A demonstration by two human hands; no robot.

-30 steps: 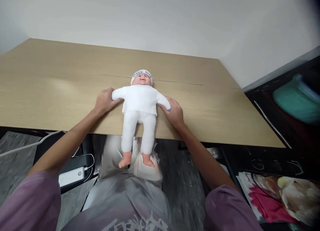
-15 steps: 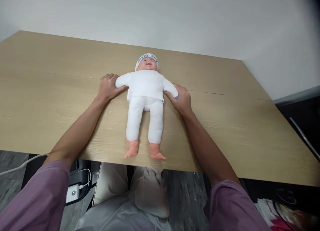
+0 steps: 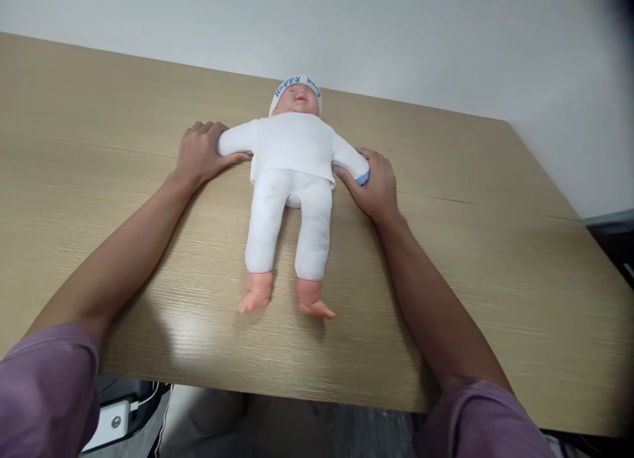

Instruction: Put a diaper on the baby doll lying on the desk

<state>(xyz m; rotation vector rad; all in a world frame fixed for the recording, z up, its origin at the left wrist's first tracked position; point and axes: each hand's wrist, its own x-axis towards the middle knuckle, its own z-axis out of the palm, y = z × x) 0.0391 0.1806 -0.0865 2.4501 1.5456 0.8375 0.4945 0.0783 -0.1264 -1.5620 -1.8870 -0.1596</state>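
Note:
A baby doll (image 3: 291, 174) in a white suit and a white cap with blue lettering lies face up on the wooden table (image 3: 495, 260), head toward the wall. My left hand (image 3: 199, 153) is closed round the end of the doll's arm on its left side. My right hand (image 3: 375, 186) grips the other arm end, where a blue cuff shows. Both doll legs stretch toward me, bare feet resting on the tabletop.
A white wall runs behind the table. Below the table's near edge at the left sits a white power device (image 3: 111, 424) with a cable. A dark object shows at the right edge (image 3: 619, 240).
Both hands have slid the doll away from me onto the table; its legs, which hung over the near edge, now rest fully on the top. The view has moved forward.

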